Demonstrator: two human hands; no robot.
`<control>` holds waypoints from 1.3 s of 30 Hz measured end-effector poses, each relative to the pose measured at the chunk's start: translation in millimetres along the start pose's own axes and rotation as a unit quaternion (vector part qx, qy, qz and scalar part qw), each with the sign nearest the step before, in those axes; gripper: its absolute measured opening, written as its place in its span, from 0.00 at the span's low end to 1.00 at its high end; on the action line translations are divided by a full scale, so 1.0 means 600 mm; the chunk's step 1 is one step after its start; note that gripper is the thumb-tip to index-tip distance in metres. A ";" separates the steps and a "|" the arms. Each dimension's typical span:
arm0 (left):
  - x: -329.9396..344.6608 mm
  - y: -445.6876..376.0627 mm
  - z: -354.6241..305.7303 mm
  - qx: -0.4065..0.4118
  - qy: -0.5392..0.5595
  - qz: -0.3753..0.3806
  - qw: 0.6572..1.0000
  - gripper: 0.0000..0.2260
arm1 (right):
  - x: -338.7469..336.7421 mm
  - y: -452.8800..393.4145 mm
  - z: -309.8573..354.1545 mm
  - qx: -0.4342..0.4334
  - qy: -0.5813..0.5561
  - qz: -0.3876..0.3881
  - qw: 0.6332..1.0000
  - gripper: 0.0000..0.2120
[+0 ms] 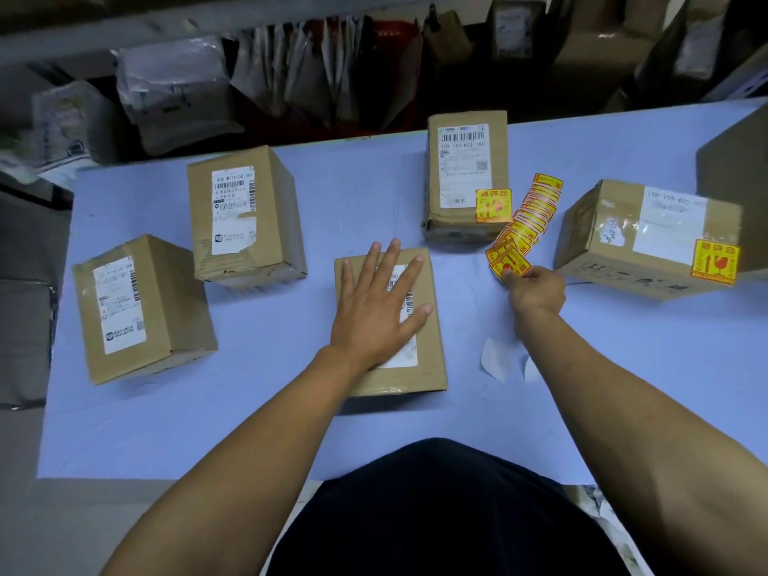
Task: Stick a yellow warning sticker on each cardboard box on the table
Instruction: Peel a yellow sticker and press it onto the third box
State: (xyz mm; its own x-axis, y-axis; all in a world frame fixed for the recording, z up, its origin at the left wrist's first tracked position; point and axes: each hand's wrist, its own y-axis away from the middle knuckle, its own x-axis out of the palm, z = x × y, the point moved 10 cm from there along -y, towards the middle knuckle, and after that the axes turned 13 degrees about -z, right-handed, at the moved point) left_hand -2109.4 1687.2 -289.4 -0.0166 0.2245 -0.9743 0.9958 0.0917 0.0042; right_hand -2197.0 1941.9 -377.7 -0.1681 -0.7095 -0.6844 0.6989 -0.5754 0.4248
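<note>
the middle box lies flat on the blue table, nearest to the person, and i take it as the landmark. the left hand rests on top of this box with the fingers straight and spread, covering part of its white label. i see no yellow sticker on the part of its top that shows. just right of the box, two white backing papers lie on the table. a little beyond them the right hand pinches the near end of the sticker strip, fingers curled on it; the strip runs away to the far right. left of the middle box stands the near left box, and beyond that the far left box; neither top shows a yellow sticker. behind the middle box the far box carries a yellow sticker at its near right corner. far to the right, the right box has its own sticker too.
</note>
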 end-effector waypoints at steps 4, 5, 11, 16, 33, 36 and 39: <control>0.002 0.001 -0.001 0.006 -0.002 0.021 1.000 0.31 | -0.028 0.000 0.000 -0.009 0.025 0.005 1.000 0.14; 0.003 0.000 -0.002 0.008 0.001 0.026 1.000 0.32 | -0.036 0.001 -0.002 -0.003 0.026 0.003 1.000 0.19; -0.038 -0.003 -0.009 -0.020 0.116 -0.007 0.993 0.28 | -0.052 0.055 0.037 -0.077 -0.032 0.078 0.993 0.12; -0.087 -0.001 -0.029 -0.194 0.372 -0.056 0.906 0.18 | -0.066 0.164 0.101 -0.164 -0.102 0.213 0.958 0.11; -0.151 0.143 -0.026 -0.332 0.686 -0.042 0.646 0.07 | -0.116 0.374 0.136 -0.216 -0.185 0.353 0.892 0.06; -0.154 0.153 -0.028 -0.316 0.657 0.001 0.684 0.05 | -0.119 0.378 0.158 -0.197 -0.216 0.354 0.889 0.09; -0.161 0.156 -0.029 -0.311 0.653 0.003 0.690 0.02 | -0.120 0.382 0.177 -0.202 -0.219 0.355 0.886 0.09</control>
State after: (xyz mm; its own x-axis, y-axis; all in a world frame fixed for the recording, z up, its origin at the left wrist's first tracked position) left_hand -2016.2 1691.0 -190.7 -0.4843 0.8729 0.0586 0.7712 0.3943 0.4998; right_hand -2098.3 1817.6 -168.1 0.2221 -0.9750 0.0039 0.9132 0.2094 0.3496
